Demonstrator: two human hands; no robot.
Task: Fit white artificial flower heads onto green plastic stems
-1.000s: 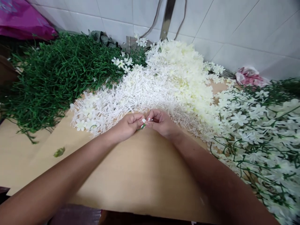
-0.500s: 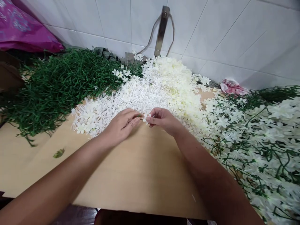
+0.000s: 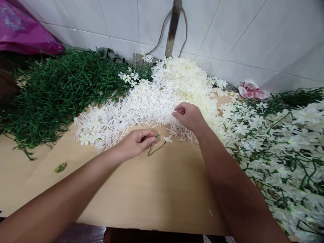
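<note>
In the head view my left hand [image 3: 138, 143] pinches a thin green artificial flower stem [image 3: 152, 153] over the front of the board. The stem bends down in a loop and ends in one white flower [image 3: 167, 139] to the right of my fingers. My right hand [image 3: 187, 115] hovers at the front of the heap of white stamen-like pieces [image 3: 152, 104]; its fingers are loosely curled, thumb slightly apart, and nothing shows between them. Cream-coloured petals [image 3: 188, 77] are heaped behind it.
Bare green stems [image 3: 65, 87] form a large pile at the left. Assembled white flowers on stems [image 3: 283, 162] cover the right side. A small yellowish-green scrap [image 3: 60, 167] lies on the cardboard-coloured board [image 3: 141, 192]. A tiled wall [image 3: 227, 40] and a pink bag [image 3: 22, 30] are at the back.
My hands were together at the heap's front edge, fingers around a small white piece. Now they are apart: the left is lower with the flower stem, the right further up and right.
</note>
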